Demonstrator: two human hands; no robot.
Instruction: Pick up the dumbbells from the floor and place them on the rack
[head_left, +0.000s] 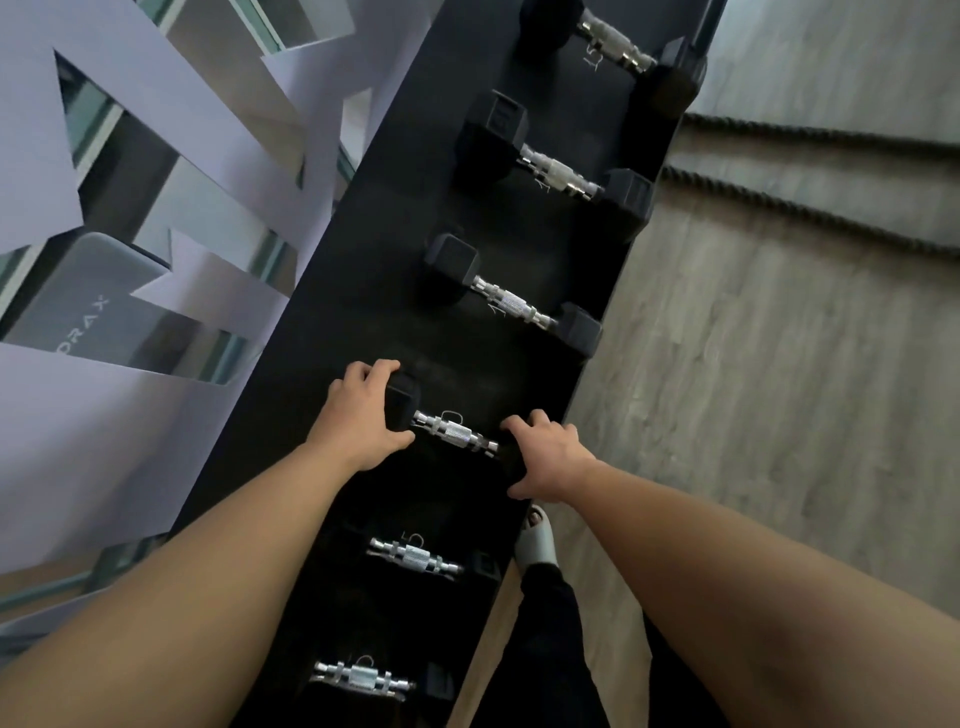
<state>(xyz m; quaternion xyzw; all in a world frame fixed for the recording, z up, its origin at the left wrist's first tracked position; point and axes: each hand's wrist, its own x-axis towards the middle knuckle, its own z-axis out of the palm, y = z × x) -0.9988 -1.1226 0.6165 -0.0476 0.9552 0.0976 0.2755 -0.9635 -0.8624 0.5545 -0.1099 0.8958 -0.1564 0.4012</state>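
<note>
Six black hex-headed dumbbells with knurled chrome handles lie in a row on the long black rack shelf (363, 291), each handle running across the shelf. Both hands rest on the fourth dumbbell (453, 432) counting from the far end. The left hand (363, 421) wraps its fingers around the rear head, thumb on the near side, gripping it. The right hand (548, 454) covers the front head at the shelf's front edge, fingers curled over it and thumb spread toward the person. That dumbbell sits on the shelf surface, its handle bare between the two hands, with a chalk-like number beside it. Just nearer the person lie two smaller dumbbells (415, 556). Beyond the rack's front edge is pale wood-grain floor (779, 415), with two dark thick ropes (831, 218) lying across it.
</note>
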